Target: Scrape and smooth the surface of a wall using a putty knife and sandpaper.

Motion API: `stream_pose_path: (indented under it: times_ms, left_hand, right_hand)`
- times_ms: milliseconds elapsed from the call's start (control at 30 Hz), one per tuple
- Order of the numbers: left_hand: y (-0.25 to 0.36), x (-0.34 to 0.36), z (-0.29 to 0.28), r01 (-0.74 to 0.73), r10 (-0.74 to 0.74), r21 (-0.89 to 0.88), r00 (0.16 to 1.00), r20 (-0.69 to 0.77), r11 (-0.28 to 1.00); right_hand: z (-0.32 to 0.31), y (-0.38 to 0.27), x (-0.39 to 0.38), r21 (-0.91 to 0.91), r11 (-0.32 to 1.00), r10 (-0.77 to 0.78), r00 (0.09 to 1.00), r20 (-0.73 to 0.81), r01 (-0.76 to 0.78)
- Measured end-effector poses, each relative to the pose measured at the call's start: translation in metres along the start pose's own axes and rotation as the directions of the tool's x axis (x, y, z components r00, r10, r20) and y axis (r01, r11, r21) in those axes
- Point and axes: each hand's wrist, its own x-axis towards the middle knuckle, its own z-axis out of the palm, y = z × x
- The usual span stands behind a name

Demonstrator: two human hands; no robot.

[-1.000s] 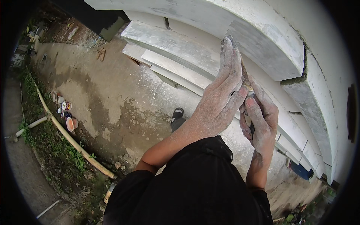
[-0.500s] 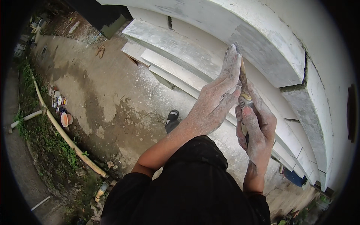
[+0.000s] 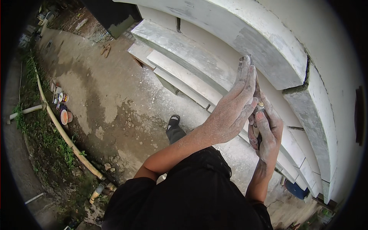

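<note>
White dust coats both of my hands. My right hand (image 3: 270, 132) is closed round the handle of a slim bladed tool (image 3: 257, 86), seen edge-on, which looks like a putty knife. Its blade points up and away, with a yellowish collar where it meets the handle. Against the side of that blade lies my left hand (image 3: 230, 115), palm toward it, fingers stretched out straight and close together. The left hand covers part of the blade. Both hands are held in front of a pale stepped ledge (image 3: 184, 50), apart from its surface.
A curved grey-white slab (image 3: 264, 46) juts out above the ledge. Paint tins and buckets (image 3: 64, 111) stand on the concrete ground (image 3: 111, 96) at left, beside a long pipe (image 3: 69, 140). Sandals (image 3: 105, 50) lie farther off. A blue container (image 3: 296, 190) sits at lower right.
Both hands have shifted slightly right and nearer to me with the tool. More of the blade is now hidden behind the left hand. The grip of the right hand looks the same.
</note>
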Motion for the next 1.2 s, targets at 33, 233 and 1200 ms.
stream_pose_path:
  times_ms: [33,233,1200]
  left_hand:
    - [0.000,0.003,0.002,0.014,-0.013,0.045,1.000,-0.009,0.999]
    - [0.002,0.012,-0.022,0.083,-0.079,0.074,0.996,-0.051,0.994]
    - [0.011,0.033,-0.039,-0.059,0.057,0.038,0.996,0.062,0.998]
  right_hand:
    - [-0.005,0.001,0.005,0.032,0.999,0.003,0.999,0.045,-0.004]
    - [0.018,-0.005,0.021,0.053,0.998,0.031,0.997,0.073,-0.035]
    - [0.025,-0.017,0.015,0.060,0.996,-0.061,0.997,-0.039,0.063]
